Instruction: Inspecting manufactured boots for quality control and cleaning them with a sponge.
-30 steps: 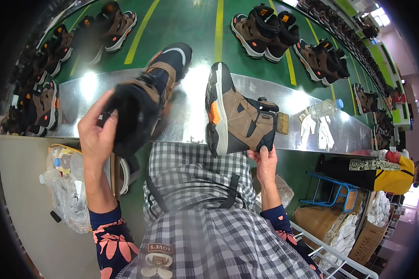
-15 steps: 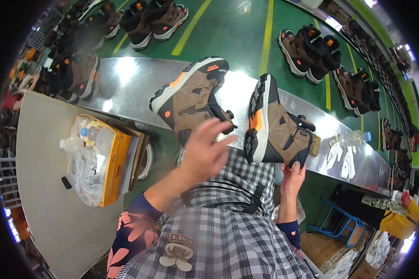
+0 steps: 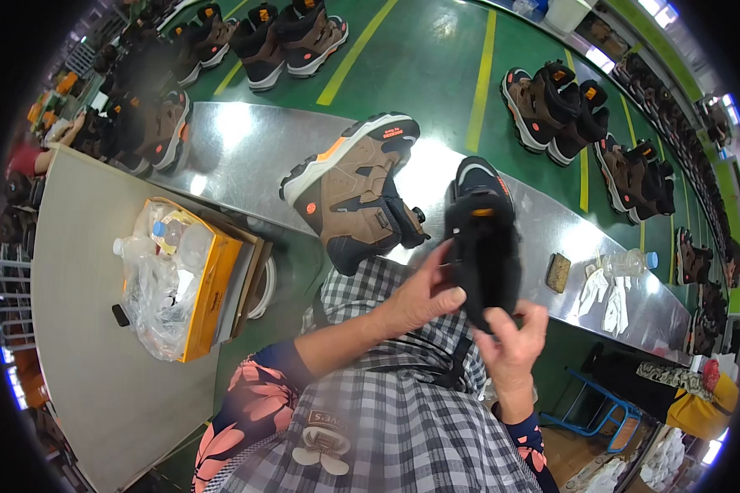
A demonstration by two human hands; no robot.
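Note:
Both my hands hold one dark brown and black boot (image 3: 487, 255), its black opening turned up toward me and its toe pointing away. My left hand (image 3: 426, 297) is closed on the left side of the boot's collar. At the heel end, the fingers of my right hand (image 3: 514, 341) pinch the collar's rim. The matching boot (image 3: 349, 193) lies on its side on the metal ledge, left of the held one, with its grey and orange sole facing the far left. Neither hand touches it.
Along the shiny metal ledge (image 3: 247, 156) lie a brown block (image 3: 558, 273), white gloves (image 3: 604, 294) and a clear bottle (image 3: 631, 263). Pairs of boots (image 3: 555, 111) stand on the green belt (image 3: 419, 66). A yellow box (image 3: 210, 287) of plastic bags and bottles sits on the left table (image 3: 82, 329).
The held boot has turned from lying sideways, sole to the left, to opening upward. My left hand has moved right from the other boot and taken hold of this one.

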